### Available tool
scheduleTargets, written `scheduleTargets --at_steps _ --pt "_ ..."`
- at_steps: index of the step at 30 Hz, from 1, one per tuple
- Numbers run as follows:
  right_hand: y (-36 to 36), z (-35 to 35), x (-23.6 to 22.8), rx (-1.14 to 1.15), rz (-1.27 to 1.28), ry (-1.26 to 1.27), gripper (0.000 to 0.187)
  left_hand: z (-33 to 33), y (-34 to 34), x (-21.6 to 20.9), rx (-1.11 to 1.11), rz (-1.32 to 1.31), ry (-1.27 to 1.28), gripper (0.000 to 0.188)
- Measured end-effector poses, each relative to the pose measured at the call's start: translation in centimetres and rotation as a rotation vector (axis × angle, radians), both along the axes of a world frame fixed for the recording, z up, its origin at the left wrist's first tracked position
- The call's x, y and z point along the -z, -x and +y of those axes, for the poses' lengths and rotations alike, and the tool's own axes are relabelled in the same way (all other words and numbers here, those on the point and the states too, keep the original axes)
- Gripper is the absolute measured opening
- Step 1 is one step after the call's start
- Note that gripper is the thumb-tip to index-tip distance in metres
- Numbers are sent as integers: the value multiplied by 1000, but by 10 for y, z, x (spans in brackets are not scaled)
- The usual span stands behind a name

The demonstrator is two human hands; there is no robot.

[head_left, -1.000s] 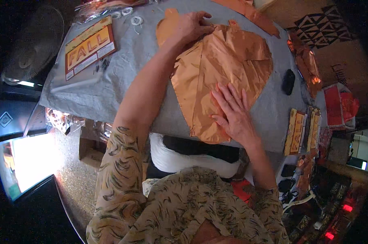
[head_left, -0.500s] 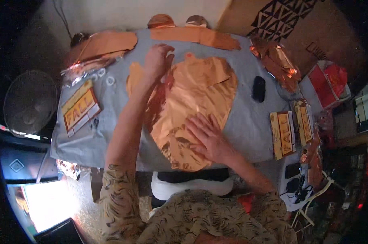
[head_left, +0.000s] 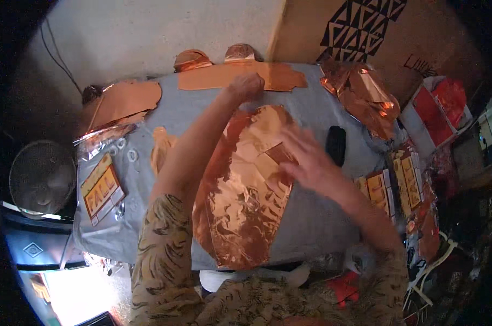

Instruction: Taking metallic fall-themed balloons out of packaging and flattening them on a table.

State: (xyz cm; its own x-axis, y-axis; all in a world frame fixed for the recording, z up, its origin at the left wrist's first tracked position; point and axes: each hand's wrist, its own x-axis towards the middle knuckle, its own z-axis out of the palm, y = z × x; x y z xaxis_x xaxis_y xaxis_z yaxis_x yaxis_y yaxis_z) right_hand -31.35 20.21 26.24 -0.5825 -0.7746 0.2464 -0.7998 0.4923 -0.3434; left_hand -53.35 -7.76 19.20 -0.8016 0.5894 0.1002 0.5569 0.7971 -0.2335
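Note:
A large flat copper-coloured foil sheet (head_left: 246, 201), shiny and creased, lies in the middle of the grey cloth; it looks like an uninflated foil balloon. Beyond its far end is my left hand (head_left: 248, 87), fingers curled closed, in front of a row of flat orange-copper pieces (head_left: 202, 77). What those fingers hold, if anything, is hidden. My right hand (head_left: 311, 163) is over the sheet's right edge, fingers stretched and apart, blurred by motion. Whether it touches the foil I cannot tell. Partly behind my left forearm lies a smaller orange piece (head_left: 160, 145).
Printed yellow-and-brown packages lie at left (head_left: 100, 189) and right (head_left: 377, 191). More copper foil sits in the far left (head_left: 126, 98) and far right (head_left: 368, 92) corners. A black object (head_left: 336, 145) and several white rings (head_left: 132, 155) rest on the grey cloth (head_left: 316, 228).
My left hand has moved away from me and to the right, its fingers curling closed. My right hand has left its place flat on the foil and moved farther away. The foil lies closer to me.

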Motion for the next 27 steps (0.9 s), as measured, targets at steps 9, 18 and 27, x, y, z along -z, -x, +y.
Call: scheduleTargets --at_steps 9,18,27 --pt "109 7 9 142 35 30 59 7 -12 -3 -69 138 -117 24" --pt "153 -7 21 186 72 93 57 -11 -27 -8 -463 -99 -1171 34" --pt "161 -51 17 140 581 62 46 -4 -18 -11 -459 -174 -1170 39"
